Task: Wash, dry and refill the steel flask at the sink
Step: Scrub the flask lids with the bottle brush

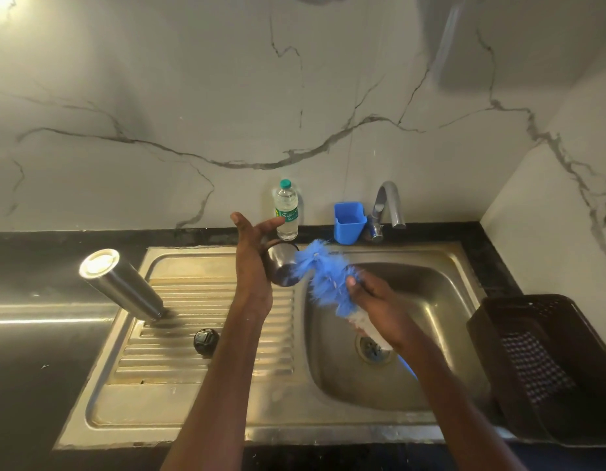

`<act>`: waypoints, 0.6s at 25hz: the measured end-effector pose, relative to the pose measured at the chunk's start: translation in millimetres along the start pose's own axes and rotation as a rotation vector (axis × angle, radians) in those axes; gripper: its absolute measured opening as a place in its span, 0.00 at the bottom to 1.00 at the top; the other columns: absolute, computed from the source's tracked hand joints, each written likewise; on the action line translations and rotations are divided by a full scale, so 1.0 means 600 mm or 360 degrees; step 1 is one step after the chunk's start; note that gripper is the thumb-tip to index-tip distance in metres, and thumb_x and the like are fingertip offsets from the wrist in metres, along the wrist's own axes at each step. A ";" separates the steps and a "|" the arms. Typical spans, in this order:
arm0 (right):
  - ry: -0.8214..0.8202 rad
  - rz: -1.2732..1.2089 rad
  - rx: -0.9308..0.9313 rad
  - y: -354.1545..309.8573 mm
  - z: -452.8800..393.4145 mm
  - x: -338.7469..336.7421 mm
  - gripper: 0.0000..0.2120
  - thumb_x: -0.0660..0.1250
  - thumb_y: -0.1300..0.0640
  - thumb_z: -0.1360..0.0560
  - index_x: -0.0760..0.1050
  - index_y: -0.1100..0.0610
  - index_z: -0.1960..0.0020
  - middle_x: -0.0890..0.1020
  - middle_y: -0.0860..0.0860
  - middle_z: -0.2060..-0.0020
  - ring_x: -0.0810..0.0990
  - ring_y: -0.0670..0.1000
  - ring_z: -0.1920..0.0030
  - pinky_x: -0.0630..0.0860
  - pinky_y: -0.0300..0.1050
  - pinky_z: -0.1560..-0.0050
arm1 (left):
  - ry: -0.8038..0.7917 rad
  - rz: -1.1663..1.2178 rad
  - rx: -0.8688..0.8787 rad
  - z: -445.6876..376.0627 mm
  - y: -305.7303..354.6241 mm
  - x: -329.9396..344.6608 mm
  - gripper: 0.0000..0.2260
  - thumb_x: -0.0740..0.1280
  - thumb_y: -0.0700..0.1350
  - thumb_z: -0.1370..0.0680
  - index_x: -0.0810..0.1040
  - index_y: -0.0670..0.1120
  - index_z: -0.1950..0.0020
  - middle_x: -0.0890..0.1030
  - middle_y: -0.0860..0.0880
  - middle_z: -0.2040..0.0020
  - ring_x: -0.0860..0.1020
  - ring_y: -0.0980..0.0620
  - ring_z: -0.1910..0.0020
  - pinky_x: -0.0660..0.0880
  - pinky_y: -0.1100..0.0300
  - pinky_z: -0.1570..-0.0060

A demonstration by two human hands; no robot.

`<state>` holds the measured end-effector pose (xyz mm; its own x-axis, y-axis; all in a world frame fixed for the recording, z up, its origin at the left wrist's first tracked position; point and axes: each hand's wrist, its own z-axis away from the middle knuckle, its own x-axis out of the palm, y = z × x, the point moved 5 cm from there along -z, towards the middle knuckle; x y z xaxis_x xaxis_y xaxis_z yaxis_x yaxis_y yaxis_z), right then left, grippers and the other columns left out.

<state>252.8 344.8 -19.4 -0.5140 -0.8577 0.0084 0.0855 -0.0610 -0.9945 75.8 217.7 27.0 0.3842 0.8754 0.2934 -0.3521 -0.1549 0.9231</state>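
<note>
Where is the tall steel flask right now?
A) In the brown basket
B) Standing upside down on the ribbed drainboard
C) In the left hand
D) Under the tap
B: the flask stands mouth-down on the drainboard, apart from both hands, with its black cap lying nearby.

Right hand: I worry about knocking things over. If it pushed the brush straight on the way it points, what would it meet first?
The right hand aims the blue brush up-left; its bristles would first meet the small steel cup in the left hand, though depth is unclear.

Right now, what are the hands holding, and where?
Left hand cups a small steel cup by its side. Right hand grips the blue brush just below its bristles.
</note>
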 end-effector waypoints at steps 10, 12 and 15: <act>-0.0024 0.0074 0.0017 0.022 -0.002 0.007 0.12 0.63 0.50 0.15 0.79 0.51 0.36 0.87 0.50 0.46 0.85 0.51 0.45 0.79 0.46 0.46 | 0.0033 0.0339 -0.0038 -0.020 -0.005 0.001 0.35 0.52 0.70 0.17 0.85 0.42 0.43 0.85 0.48 0.52 0.84 0.50 0.59 0.81 0.57 0.60; 0.0072 0.0073 0.0002 0.029 0.002 -0.003 0.12 0.64 0.49 0.16 0.79 0.50 0.35 0.86 0.51 0.43 0.85 0.53 0.41 0.80 0.55 0.40 | 0.0048 0.0458 -0.0137 -0.026 -0.005 -0.004 0.31 0.55 0.68 0.16 0.83 0.43 0.44 0.86 0.48 0.52 0.85 0.49 0.57 0.82 0.55 0.60; 0.0209 0.0326 -0.0338 -0.028 -0.001 0.018 0.15 0.63 0.46 0.17 0.73 0.47 0.32 0.84 0.44 0.42 0.84 0.47 0.42 0.81 0.45 0.41 | 0.0026 0.0561 -0.0284 -0.024 -0.012 0.004 0.32 0.59 0.69 0.18 0.79 0.40 0.37 0.84 0.40 0.44 0.86 0.43 0.51 0.84 0.51 0.60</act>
<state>245.4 336.7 -2.4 -0.6116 -0.7671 -0.1937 0.0254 0.2257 -0.9739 66.9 227.2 17.5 0.1998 0.7902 0.5794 -0.6034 -0.3667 0.7081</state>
